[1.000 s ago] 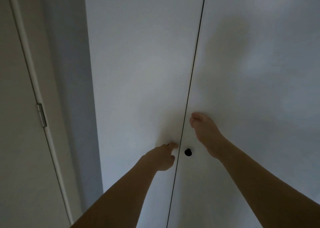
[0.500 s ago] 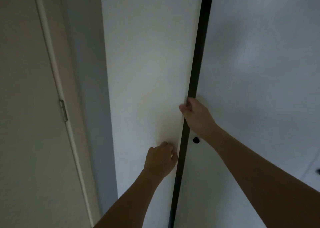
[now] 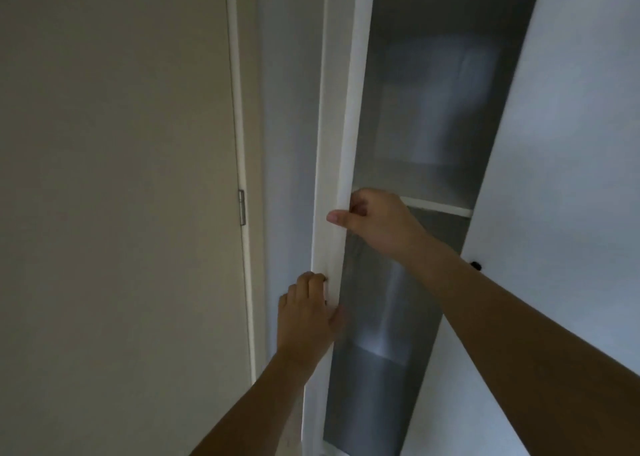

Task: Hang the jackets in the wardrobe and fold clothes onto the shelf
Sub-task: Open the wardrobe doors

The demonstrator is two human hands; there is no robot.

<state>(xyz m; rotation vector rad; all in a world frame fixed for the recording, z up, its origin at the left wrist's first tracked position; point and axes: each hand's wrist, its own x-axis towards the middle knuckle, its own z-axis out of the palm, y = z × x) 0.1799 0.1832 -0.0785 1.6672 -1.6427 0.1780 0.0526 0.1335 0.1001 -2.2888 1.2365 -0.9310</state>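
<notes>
The wardrobe (image 3: pixel 433 178) is filling the middle and right of my view, white, dim inside, with its left door (image 3: pixel 341 143) standing swung out edge-on toward me and its right door (image 3: pixel 571 143) lying shut, flat and pale. To the left a beige room door (image 3: pixel 117 195) is standing closed, a metal hinge (image 3: pixel 242 207) showing on its frame. Inside the wardrobe a white shelf (image 3: pixel 438 207) is crossing the opening at about the height of my right hand; what is sitting above it is too blurred to name, and I am seeing no jackets or clothes. My right hand (image 3: pixel 377 221) is gripping the left door's edge, fingers curled behind it, thumb across the front. My left hand (image 3: pixel 304 320) is holding the same edge lower down, fingers wrapped over it. A small black knob (image 3: pixel 476 265) is showing on the right door, just beyond my right forearm.
</notes>
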